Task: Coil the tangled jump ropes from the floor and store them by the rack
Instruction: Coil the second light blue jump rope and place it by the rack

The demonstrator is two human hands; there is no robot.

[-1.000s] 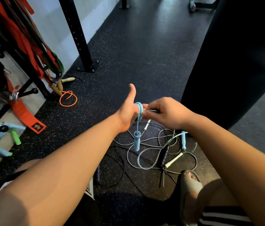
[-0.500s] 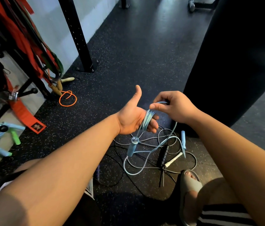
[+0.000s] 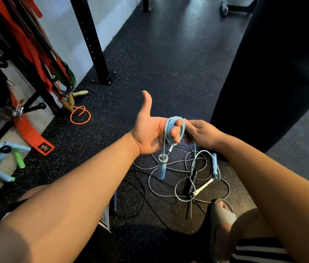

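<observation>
head | left hand [image 3: 150, 133] holds 1 blue rope [image 3: 169, 130] coiled | right hand [image 3: 203, 133] pinches it | 2 blue handles [image 3: 161, 168]

No legible text; dark label [image 3: 44, 148] on orange strap [image 3: 28, 130] bears marks too small to read.

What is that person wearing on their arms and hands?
Nothing that shows. The left hand and right hand are bare, with no gloves, rings or watch in view. The left forearm and right forearm show no sleeves.
</observation>
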